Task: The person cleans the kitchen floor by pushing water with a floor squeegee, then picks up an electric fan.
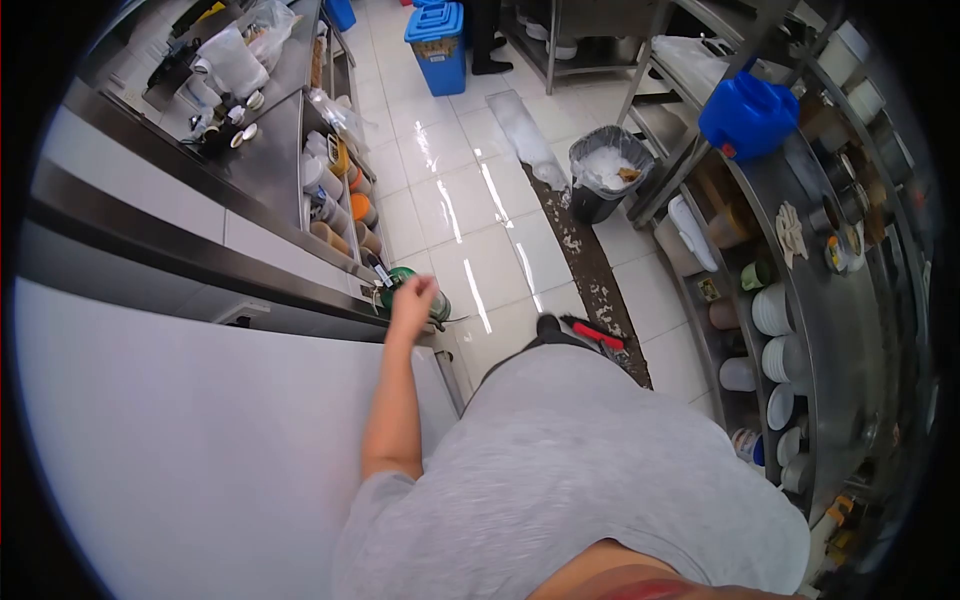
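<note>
My left hand (413, 303) is raised in front of me at the left, above the floor, with its fingers curled in. Whatever it may hold is hidden, and the hand is slightly blurred. Beyond it, close to the counter's foot, a round green object (441, 308) shows partly behind the hand; I cannot tell whether they touch. My right hand is outside the view. A red and black object (598, 333), too unclear to name, lies low past my grey shirt, at the edge of the dark floor strip.
A grated drain channel (585, 265) runs along the wet tiled floor (470, 255). Ahead stand a lined trash bin (597, 205) and a blue lidded bin (440, 70), with a person's leg nearby. Steel shelving (815, 300) at right holds stacked white bowls (772, 308) and a blue jerrycan (748, 115).
</note>
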Demonstrator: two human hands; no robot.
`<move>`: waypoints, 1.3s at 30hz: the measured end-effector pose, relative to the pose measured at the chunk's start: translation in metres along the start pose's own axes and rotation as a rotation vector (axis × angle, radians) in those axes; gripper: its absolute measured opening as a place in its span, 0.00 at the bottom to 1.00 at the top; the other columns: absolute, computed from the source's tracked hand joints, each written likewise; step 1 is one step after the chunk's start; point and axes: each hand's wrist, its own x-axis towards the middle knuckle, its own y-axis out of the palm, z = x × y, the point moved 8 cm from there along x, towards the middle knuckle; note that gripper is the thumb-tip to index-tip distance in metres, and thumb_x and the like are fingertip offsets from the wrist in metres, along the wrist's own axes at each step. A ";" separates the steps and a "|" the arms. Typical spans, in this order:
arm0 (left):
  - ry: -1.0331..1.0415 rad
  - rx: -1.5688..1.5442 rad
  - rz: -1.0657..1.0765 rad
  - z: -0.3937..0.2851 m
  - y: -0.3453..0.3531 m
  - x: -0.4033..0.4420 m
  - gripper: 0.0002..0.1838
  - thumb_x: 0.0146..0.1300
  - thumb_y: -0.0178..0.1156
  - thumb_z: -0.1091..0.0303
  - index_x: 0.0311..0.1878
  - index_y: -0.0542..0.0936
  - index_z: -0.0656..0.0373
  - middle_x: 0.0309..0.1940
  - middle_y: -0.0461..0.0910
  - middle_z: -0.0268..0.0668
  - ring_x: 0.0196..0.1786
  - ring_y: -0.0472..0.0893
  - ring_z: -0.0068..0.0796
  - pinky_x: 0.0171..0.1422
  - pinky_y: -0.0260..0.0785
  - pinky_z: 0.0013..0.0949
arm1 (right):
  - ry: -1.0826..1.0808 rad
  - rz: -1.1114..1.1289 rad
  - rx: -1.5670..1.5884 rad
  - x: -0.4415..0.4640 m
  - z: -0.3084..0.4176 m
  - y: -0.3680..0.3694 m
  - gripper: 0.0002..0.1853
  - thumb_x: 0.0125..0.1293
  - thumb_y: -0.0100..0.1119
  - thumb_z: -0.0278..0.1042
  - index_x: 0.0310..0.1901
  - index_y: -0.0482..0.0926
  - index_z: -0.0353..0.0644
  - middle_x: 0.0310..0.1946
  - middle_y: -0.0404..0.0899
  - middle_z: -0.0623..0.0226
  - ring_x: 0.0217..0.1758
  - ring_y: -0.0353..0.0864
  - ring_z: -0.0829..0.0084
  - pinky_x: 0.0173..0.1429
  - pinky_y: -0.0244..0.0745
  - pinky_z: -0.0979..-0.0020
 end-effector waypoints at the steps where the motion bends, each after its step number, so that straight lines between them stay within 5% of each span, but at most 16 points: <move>1: 0.059 -0.035 -0.077 -0.017 -0.017 0.015 0.13 0.61 0.60 0.66 0.47 0.78 0.61 0.40 0.82 0.41 0.42 0.80 0.30 0.49 0.71 0.31 | -0.009 0.009 0.000 0.009 0.015 -0.002 0.14 0.53 0.64 0.40 0.36 0.80 0.40 0.24 0.80 0.58 0.24 0.79 0.70 0.29 0.75 0.69; 4: 0.167 -0.126 -0.252 -0.082 -0.084 0.049 0.13 0.61 0.60 0.67 0.48 0.78 0.60 0.40 0.80 0.36 0.45 0.78 0.27 0.52 0.69 0.31 | -0.055 0.050 -0.008 0.043 0.068 -0.011 0.12 0.54 0.63 0.38 0.35 0.80 0.39 0.23 0.79 0.58 0.22 0.78 0.70 0.28 0.74 0.68; 9: 0.532 0.345 -0.748 -0.255 -0.221 0.028 0.09 0.61 0.60 0.72 0.45 0.80 0.57 0.47 0.78 0.37 0.52 0.76 0.31 0.61 0.64 0.33 | -0.248 0.109 -0.192 0.113 0.224 -0.029 0.09 0.55 0.61 0.34 0.34 0.80 0.39 0.21 0.79 0.58 0.20 0.78 0.71 0.27 0.74 0.68; 11: 0.716 0.638 -0.947 -0.320 -0.261 0.014 0.09 0.62 0.59 0.75 0.45 0.80 0.59 0.48 0.78 0.38 0.54 0.76 0.31 0.61 0.66 0.32 | -0.271 -0.036 -0.525 0.110 0.324 -0.026 0.12 0.58 0.53 0.30 0.43 0.79 0.40 0.27 0.81 0.52 0.24 0.81 0.62 0.29 0.75 0.63; 13: 0.856 0.897 -1.111 -0.353 -0.308 0.008 0.08 0.60 0.60 0.77 0.44 0.81 0.59 0.47 0.80 0.39 0.51 0.79 0.32 0.55 0.70 0.33 | -0.504 -0.495 -0.855 0.133 0.420 -0.048 0.23 0.55 0.55 0.25 0.56 0.71 0.45 0.26 0.80 0.54 0.23 0.82 0.60 0.18 0.73 0.57; 15: 0.767 1.311 -1.214 -0.369 -0.351 0.015 0.09 0.61 0.61 0.70 0.44 0.81 0.57 0.46 0.79 0.40 0.47 0.79 0.32 0.51 0.70 0.33 | -0.847 -0.496 -1.015 0.157 0.505 -0.047 0.26 0.58 0.50 0.26 0.61 0.66 0.50 0.31 0.80 0.48 0.25 0.82 0.54 0.20 0.76 0.56; 17: 0.637 1.623 -1.226 -0.374 -0.381 0.024 0.11 0.61 0.61 0.63 0.44 0.81 0.56 0.44 0.78 0.40 0.43 0.79 0.32 0.47 0.70 0.33 | -0.718 -0.448 -0.959 0.189 0.564 -0.052 0.27 0.60 0.46 0.27 0.64 0.64 0.51 0.33 0.80 0.47 0.24 0.81 0.51 0.22 0.77 0.57; 19: 0.603 1.637 -1.165 -0.382 -0.382 0.036 0.12 0.61 0.60 0.60 0.44 0.78 0.56 0.51 0.72 0.45 0.50 0.73 0.39 0.54 0.64 0.43 | -0.728 -0.413 -1.017 0.218 0.610 -0.046 0.27 0.60 0.44 0.27 0.64 0.65 0.51 0.33 0.80 0.46 0.25 0.81 0.52 0.21 0.76 0.57; 22: 0.566 1.652 -1.062 -0.381 -0.376 0.054 0.15 0.62 0.58 0.56 0.44 0.74 0.56 0.61 0.62 0.51 0.62 0.65 0.50 0.63 0.55 0.57 | -0.776 -0.439 -1.052 0.259 0.654 -0.039 0.26 0.60 0.43 0.27 0.62 0.67 0.51 0.32 0.80 0.45 0.23 0.81 0.53 0.19 0.74 0.58; 24: 0.048 1.857 -1.131 -0.334 -0.424 0.053 0.14 0.62 0.58 0.58 0.43 0.75 0.58 0.61 0.62 0.54 0.62 0.64 0.53 0.63 0.56 0.58 | -0.724 -0.437 -0.979 0.261 0.665 -0.040 0.26 0.60 0.42 0.27 0.62 0.69 0.50 0.32 0.80 0.45 0.23 0.81 0.52 0.20 0.74 0.57; 27: -0.293 1.991 -1.165 -0.312 -0.436 0.055 0.16 0.64 0.55 0.55 0.45 0.74 0.60 0.61 0.61 0.56 0.62 0.63 0.56 0.63 0.54 0.60 | -0.644 -0.392 -0.856 0.226 0.698 -0.027 0.25 0.60 0.41 0.27 0.61 0.69 0.47 0.30 0.79 0.47 0.21 0.79 0.53 0.21 0.74 0.57; 29: -0.079 2.005 -1.195 -0.322 -0.415 0.061 0.21 0.65 0.52 0.52 0.49 0.72 0.60 0.62 0.60 0.57 0.64 0.61 0.58 0.63 0.52 0.62 | -0.759 -0.390 -0.887 0.262 0.720 -0.038 0.25 0.60 0.43 0.28 0.61 0.69 0.45 0.20 0.77 0.52 0.13 0.74 0.59 0.16 0.70 0.60; 31: 0.417 1.922 -1.212 -0.365 -0.349 0.078 0.26 0.67 0.49 0.47 0.55 0.69 0.60 0.64 0.59 0.58 0.66 0.58 0.60 0.65 0.50 0.64 | -0.641 -0.280 -0.866 0.280 0.731 -0.038 0.24 0.62 0.40 0.27 0.61 0.67 0.44 0.14 0.70 0.60 0.10 0.70 0.66 0.13 0.67 0.63; 34: 0.142 1.973 -1.268 -0.353 -0.366 0.083 0.33 0.67 0.44 0.41 0.62 0.64 0.60 0.67 0.55 0.58 0.70 0.53 0.61 0.66 0.46 0.67 | -0.426 -0.125 -0.798 0.300 0.726 -0.045 0.22 0.65 0.39 0.29 0.62 0.63 0.50 0.12 0.65 0.65 0.07 0.66 0.69 0.10 0.63 0.65; 36: 0.092 1.944 -1.291 -0.352 -0.368 0.084 0.34 0.67 0.43 0.40 0.63 0.63 0.60 0.67 0.54 0.58 0.70 0.51 0.62 0.67 0.45 0.67 | -0.486 -0.149 -1.076 0.374 0.686 -0.083 0.22 0.66 0.39 0.30 0.62 0.63 0.54 0.12 0.65 0.65 0.07 0.65 0.70 0.10 0.63 0.65; 39: 0.044 1.932 -1.321 -0.351 -0.368 0.083 0.35 0.66 0.43 0.39 0.64 0.63 0.60 0.67 0.55 0.58 0.71 0.50 0.62 0.68 0.44 0.66 | -0.269 -0.169 -0.873 0.273 0.678 -0.063 0.24 0.69 0.41 0.35 0.66 0.60 0.63 0.14 0.64 0.68 0.10 0.65 0.73 0.10 0.62 0.67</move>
